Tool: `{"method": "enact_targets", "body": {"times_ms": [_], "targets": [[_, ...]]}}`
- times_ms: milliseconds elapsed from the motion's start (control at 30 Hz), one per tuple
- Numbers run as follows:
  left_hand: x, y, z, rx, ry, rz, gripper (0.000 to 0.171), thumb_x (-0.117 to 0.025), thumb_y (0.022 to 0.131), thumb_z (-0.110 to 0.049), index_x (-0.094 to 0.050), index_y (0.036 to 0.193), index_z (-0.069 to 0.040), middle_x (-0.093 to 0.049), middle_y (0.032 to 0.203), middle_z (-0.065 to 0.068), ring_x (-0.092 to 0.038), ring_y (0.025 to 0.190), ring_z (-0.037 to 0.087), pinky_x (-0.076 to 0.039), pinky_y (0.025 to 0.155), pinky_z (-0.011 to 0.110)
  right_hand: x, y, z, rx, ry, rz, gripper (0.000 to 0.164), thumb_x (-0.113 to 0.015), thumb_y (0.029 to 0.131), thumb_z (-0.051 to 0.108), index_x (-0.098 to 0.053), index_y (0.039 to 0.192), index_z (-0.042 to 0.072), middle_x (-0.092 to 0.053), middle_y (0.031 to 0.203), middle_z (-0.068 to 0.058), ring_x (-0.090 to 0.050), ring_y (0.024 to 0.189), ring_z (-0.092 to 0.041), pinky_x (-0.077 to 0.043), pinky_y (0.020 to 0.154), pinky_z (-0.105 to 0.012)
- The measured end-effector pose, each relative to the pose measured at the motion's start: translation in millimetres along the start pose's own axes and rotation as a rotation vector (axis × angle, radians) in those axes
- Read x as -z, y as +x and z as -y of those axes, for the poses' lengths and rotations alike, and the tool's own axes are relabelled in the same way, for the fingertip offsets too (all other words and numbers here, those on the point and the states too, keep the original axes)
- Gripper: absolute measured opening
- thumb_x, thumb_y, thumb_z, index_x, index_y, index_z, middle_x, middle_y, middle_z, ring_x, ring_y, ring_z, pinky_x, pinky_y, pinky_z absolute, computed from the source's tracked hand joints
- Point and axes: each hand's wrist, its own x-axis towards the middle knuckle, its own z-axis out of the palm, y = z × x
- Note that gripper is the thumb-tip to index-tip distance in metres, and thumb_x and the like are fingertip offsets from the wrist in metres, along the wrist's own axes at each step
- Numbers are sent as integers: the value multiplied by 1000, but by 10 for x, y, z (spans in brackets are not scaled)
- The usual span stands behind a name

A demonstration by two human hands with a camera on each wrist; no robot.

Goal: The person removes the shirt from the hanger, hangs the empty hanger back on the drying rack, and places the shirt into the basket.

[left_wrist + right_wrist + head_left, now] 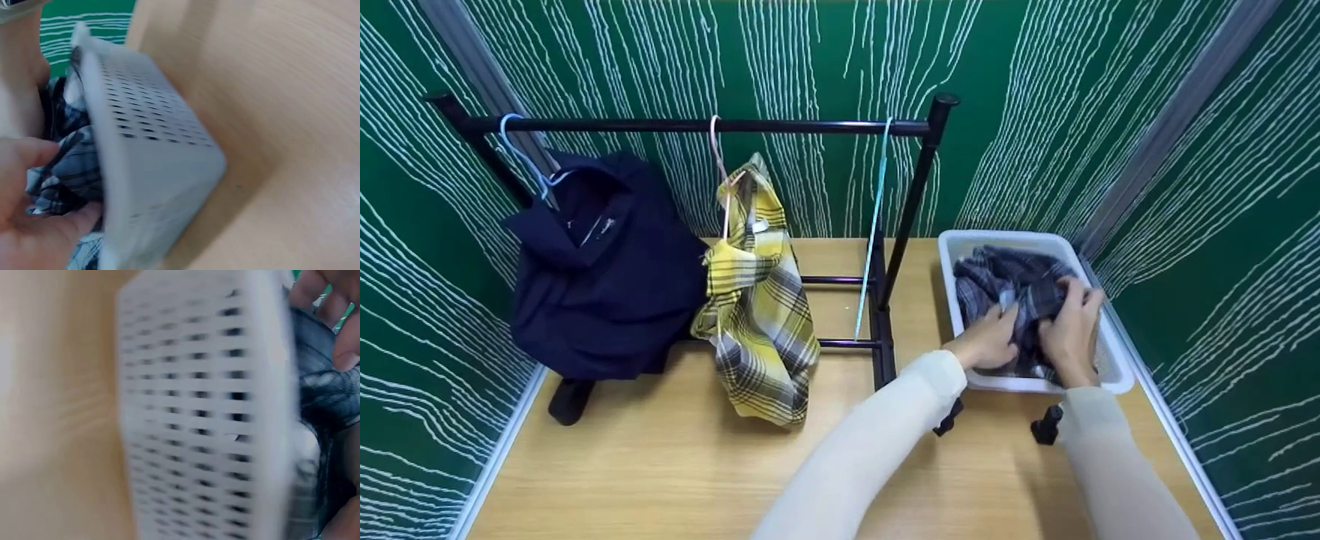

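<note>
A dark grey plaid shirt (990, 270) lies bunched inside a white plastic basket (1011, 237) at the right. My left hand (988, 341) reaches over the basket's near-left side and grips the cloth; in the left wrist view its thumb and fingers (81, 216) close on a fold of the plaid shirt (81, 163). Farther right, my right hand (1071, 330) holds another part of the same shirt, with curled fingers (1072, 289). In the right wrist view, that hand's fingers (346, 340) overlap the dark cloth (318, 349) past the basket's perforated wall (197, 410).
A black clothes rack (810, 126) stands left of the basket. From it hang a navy garment (615, 300) on a blue hanger, a yellow plaid shirt (765, 322) on a pink hanger, and a bare blue hanger (871, 232). Green walls (1237, 247) enclose the wooden floor (660, 472).
</note>
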Motion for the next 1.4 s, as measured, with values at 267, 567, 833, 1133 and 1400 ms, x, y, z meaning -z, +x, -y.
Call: {"method": "enact_targets", "body": {"times_ms": [267, 567, 833, 1133, 1400], "targets": [[-103, -74, 27, -110, 344, 14, 58, -59, 106, -23, -43, 161, -12, -51, 156, 11, -61, 131, 22, -48, 112, 28, -31, -87, -136, -79, -255, 312, 62, -57, 96, 4, -37, 154, -3, -34, 146, -45, -40, 130, -66, -38, 106, -74], [-155, -77, 127, -214, 607, 0, 42, -56, 109, -28, -60, 151, -29, -59, 151, -6, -58, 132, 13, -44, 112, 22, 19, 8, -262, 8, -375, 634, 69, -46, 89, 11, -33, 144, -28, -37, 143, -54, -34, 134, -67, -32, 115, -73], [-50, -266, 290, -295, 588, -138, 41, -59, 109, -34, -62, 149, -30, -62, 150, -8, -52, 140, 12, -35, 120, 25, 147, 104, -170, -44, -201, 639, 86, -54, 97, 22, -10, 163, -12, -11, 160, -51, -14, 145, -71, -20, 118, -77], [157, -725, 549, -218, 444, -184, 42, -63, 106, -30, -64, 148, -23, -64, 147, -2, -58, 133, 17, -45, 113, 31, 169, -69, 328, 80, -131, 345, 79, -58, 97, 13, -24, 167, 3, -21, 164, -39, -19, 147, -65, -19, 117, -77], [363, -1271, 910, -167, 419, -177, 38, -64, 106, -27, -68, 142, -17, -71, 138, 4, -65, 125, 23, -50, 108, 34, 75, -357, 755, 278, 36, 204, 62, -66, 86, -3, -57, 148, -2, -45, 152, -35, -37, 140, -61, -29, 112, -76]]}}
